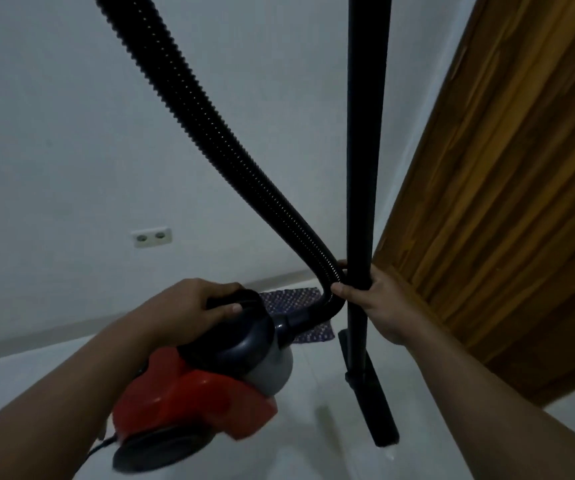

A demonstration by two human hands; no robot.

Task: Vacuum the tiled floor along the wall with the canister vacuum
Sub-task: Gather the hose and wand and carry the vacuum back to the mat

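A red, grey and black canister vacuum (209, 386) hangs above the white tiled floor (313, 393). My left hand (189, 306) grips the black handle on top of it. A ribbed black hose (209, 112) rises from its front and runs out of the top of the view. My right hand (379, 303) holds the upright black wand (365, 133), thumb and fingers curled round it where the hose bends past. The flat black floor nozzle (372, 396) at the wand's lower end is down at the tiles.
A white wall (71, 133) with a double socket (152, 236) runs along the far side. A wooden door (507, 202) stands on the right. A small purple patterned mat (293, 303) lies by the wall behind the hose. A black cord (100, 445) trails from the canister.
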